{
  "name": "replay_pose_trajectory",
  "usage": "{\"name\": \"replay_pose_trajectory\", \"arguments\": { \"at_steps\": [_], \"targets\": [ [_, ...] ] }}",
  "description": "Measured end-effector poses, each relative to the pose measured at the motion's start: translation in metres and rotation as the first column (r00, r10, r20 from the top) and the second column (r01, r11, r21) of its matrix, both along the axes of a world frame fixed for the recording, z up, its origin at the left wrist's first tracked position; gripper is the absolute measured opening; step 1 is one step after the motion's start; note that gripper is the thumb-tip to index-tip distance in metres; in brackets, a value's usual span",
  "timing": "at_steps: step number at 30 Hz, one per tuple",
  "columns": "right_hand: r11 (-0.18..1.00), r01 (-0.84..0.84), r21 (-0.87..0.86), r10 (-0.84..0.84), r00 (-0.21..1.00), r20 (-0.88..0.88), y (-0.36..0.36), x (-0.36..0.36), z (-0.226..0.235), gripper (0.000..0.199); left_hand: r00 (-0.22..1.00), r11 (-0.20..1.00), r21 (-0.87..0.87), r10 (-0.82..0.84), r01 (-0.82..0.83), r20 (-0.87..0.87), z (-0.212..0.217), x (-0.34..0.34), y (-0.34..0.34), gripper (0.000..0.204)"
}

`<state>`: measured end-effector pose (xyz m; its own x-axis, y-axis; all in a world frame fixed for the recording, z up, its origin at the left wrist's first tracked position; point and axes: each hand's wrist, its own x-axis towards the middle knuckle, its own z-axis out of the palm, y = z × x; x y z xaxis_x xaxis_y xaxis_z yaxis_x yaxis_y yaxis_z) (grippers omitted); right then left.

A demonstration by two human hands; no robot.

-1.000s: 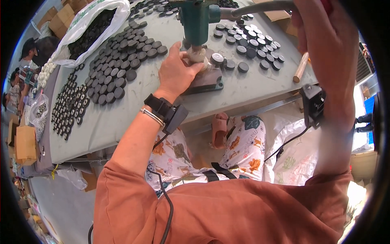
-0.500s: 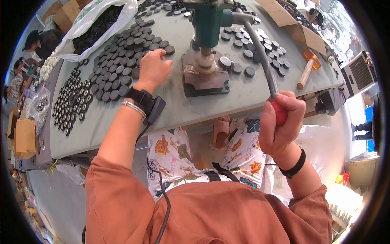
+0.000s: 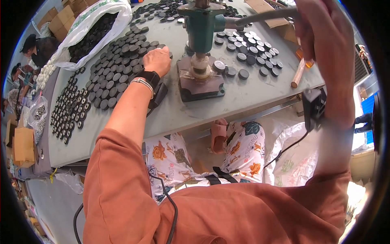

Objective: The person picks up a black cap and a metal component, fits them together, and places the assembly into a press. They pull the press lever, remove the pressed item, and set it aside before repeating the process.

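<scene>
A green lever press (image 3: 201,34) stands on the table, its dark base (image 3: 201,87) near the front edge. My right hand (image 3: 321,28) is raised at the upper right, fingers wrapped round the end of the press lever (image 3: 268,16); the red knob is hidden. Between the ram and the pale seat sits a small dark round piece (image 3: 199,70). Left of the press, my left hand (image 3: 157,62) rests at the edge of a pile of black discs (image 3: 118,67). Its fingers are curled together, and what they may hold is hidden.
Discs, some silver-faced (image 3: 219,66), lie right of the press. Small black wheels with metal centres (image 3: 70,110) cover the table's left side, near a white sack (image 3: 61,59) of black parts. A wooden-handled mallet (image 3: 298,73) lies at the right. People sit at the far left.
My right hand has swung the lever up and away from the near edge, and the ram end looks slightly higher. The left hand stays beside the discs, its fingers now more curled.
</scene>
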<state>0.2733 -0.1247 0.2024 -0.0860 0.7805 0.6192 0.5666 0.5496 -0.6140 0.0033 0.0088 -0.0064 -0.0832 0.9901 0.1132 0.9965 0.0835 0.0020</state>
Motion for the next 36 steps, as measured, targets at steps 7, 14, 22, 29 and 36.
{"name": "replay_pose_trajectory", "arguments": {
  "at_steps": [7, 14, 22, 29, 36],
  "targets": [
    [0.982, -0.069, 0.174, 0.056, 0.995, 0.078, 0.017, -0.008, 0.015, 0.026, 0.992, 0.985, 0.126, -0.123, 0.117, 0.04, 0.006, 0.002, -0.008, 0.028],
    [0.561, -0.319, 0.764, -0.418, 0.687, 0.594, 0.056, 0.021, 0.012, 0.016, 0.76, 0.938, 0.344, -0.255, 0.044, 0.598, 0.013, 0.004, -0.057, 0.047],
    [0.716, -0.204, 0.667, -0.329, 0.745, 0.581, 0.044, 0.013, 0.005, 0.016, 0.553, 0.932, 0.323, -0.359, 0.165, 0.752, 0.015, 0.046, -0.086, 0.056],
    [0.57, -0.351, 0.743, -0.322, 0.736, 0.595, 0.049, 0.02, 0.011, 0.015, 0.651, 0.889, 0.439, -0.412, 0.133, 0.637, 0.012, 0.068, -0.074, 0.062],
    [0.76, -0.26, 0.596, -0.139, 0.83, 0.54, 0.044, 0.012, 0.003, 0.016, 0.728, 0.874, 0.476, -0.387, 0.095, 0.566, 0.001, 0.067, -0.066, 0.068]
  ]
}}
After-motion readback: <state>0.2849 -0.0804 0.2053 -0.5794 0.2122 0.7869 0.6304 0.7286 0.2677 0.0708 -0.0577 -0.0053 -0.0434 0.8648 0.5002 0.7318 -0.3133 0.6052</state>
